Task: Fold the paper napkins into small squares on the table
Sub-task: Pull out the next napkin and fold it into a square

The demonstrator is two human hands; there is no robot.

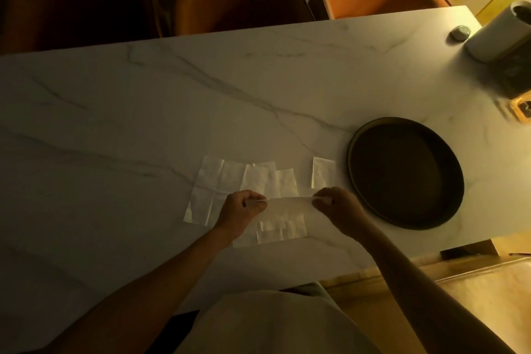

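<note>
Napkin being stretched for a fold, mid-table.
Left hand (242, 205) and right hand (333, 204) are pinching opposite ends of one napkin (288, 205), fingers clamped, pulling it taut, probably to align edges; folded square (323, 172) lying at 12 o'clock.

the marble table (143, 112) lies bare from nine round to twelve o'clock of the spread napkins (230, 181), giving wide passage. at three o'clock a dark round tray (356, 181) sits just beside a folded napkin (323, 172), narrowing the way. at one to two o'clock, far off, stand a paper roll (494, 34) and a small round object (459, 32).
</note>
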